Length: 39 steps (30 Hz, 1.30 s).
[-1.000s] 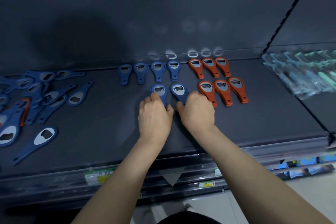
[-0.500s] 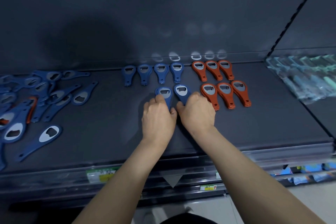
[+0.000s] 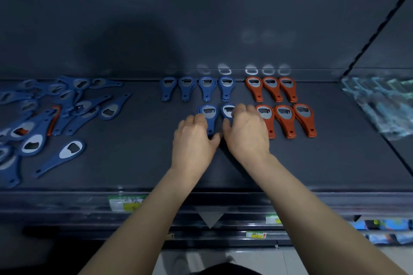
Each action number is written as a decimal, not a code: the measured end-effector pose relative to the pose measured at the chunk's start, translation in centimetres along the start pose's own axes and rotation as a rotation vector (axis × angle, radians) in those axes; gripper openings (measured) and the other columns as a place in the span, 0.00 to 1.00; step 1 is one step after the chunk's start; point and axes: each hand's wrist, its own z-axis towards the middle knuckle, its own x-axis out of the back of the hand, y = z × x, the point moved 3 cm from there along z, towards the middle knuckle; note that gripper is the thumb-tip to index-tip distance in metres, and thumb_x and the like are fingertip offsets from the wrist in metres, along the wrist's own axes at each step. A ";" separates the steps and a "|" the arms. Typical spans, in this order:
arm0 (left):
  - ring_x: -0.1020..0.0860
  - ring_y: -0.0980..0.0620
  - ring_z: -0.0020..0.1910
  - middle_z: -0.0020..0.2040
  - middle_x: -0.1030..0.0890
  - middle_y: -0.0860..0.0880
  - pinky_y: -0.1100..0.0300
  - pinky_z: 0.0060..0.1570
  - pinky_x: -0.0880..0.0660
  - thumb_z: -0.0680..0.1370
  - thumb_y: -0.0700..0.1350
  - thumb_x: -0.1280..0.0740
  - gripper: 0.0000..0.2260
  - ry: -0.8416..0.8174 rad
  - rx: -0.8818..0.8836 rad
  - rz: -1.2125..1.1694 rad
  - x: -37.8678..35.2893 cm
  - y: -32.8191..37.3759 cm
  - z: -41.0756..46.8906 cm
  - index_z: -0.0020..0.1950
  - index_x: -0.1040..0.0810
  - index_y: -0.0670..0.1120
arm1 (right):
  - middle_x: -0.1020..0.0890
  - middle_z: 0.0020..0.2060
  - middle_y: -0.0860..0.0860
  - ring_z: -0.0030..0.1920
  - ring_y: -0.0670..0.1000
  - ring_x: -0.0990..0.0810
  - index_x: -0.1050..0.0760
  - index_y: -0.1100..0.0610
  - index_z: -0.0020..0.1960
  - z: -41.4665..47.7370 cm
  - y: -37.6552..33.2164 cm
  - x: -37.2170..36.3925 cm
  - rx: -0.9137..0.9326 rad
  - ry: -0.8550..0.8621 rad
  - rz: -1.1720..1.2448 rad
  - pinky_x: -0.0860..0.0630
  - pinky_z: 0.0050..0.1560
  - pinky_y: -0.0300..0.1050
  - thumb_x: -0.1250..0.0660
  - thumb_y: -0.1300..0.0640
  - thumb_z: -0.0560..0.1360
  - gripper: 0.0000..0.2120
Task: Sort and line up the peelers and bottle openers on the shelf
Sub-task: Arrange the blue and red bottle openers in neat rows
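Head view: on the dark shelf (image 3: 134, 163), the left hand (image 3: 194, 140) has its grip pinched on one blue opener (image 3: 209, 116) and the right hand (image 3: 245, 131) curls its grip over the neighbouring opener (image 3: 228, 110), hiding its handle; a rightward nudge could skew the orange openers (image 3: 283, 118), while the wrapped items (image 3: 380, 105) far right are blurred.

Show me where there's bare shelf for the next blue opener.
Bare: the front row left of the left hand, below the back blue openers; also the strip before the orange openers, up to the shelf edge. Crowded: the loose pile far left, the packets far right, and the front blue openers under both hands.
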 end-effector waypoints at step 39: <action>0.39 0.42 0.67 0.67 0.38 0.44 0.46 0.63 0.39 0.68 0.66 0.32 0.38 -0.366 0.488 0.385 17.9 -31.3 5.7 0.72 0.40 0.50 | 0.34 0.63 0.52 0.65 0.54 0.36 0.33 0.46 0.64 6.4 -29.7 -13.2 0.554 -0.613 0.100 0.35 0.64 0.54 0.33 0.42 0.73 0.22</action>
